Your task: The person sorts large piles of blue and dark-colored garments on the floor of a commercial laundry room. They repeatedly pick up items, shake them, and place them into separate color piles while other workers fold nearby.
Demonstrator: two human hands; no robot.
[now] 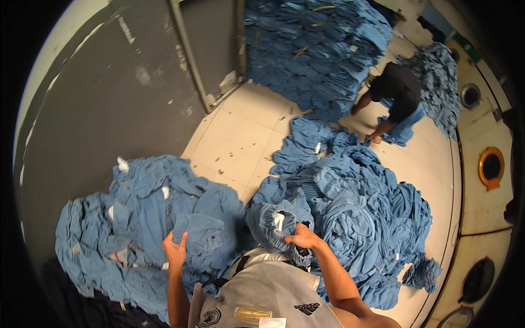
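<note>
My left hand (175, 249) is closed on the edge of a light blue denim garment (205, 232), thumb on top, over the left heap of denim clothes (147, 191). Close to my body, my right hand (303, 238) grips the gathered, elastic-looking opening of a blue denim garment (262, 221). A white label (279, 221) shows inside that opening. Whether both hands hold one and the same garment I cannot tell. Beyond my right hand lies a larger heap of blue denim clothes (350, 218), some of them striped.
A tall stack of folded denim (311, 54) stands at the back. Beside it a person in a black top (396, 90) bends over clothes on the tiled floor (240, 131). Machines with round doors (491, 168) line the right; a dark grey wall (109, 93) bounds the left.
</note>
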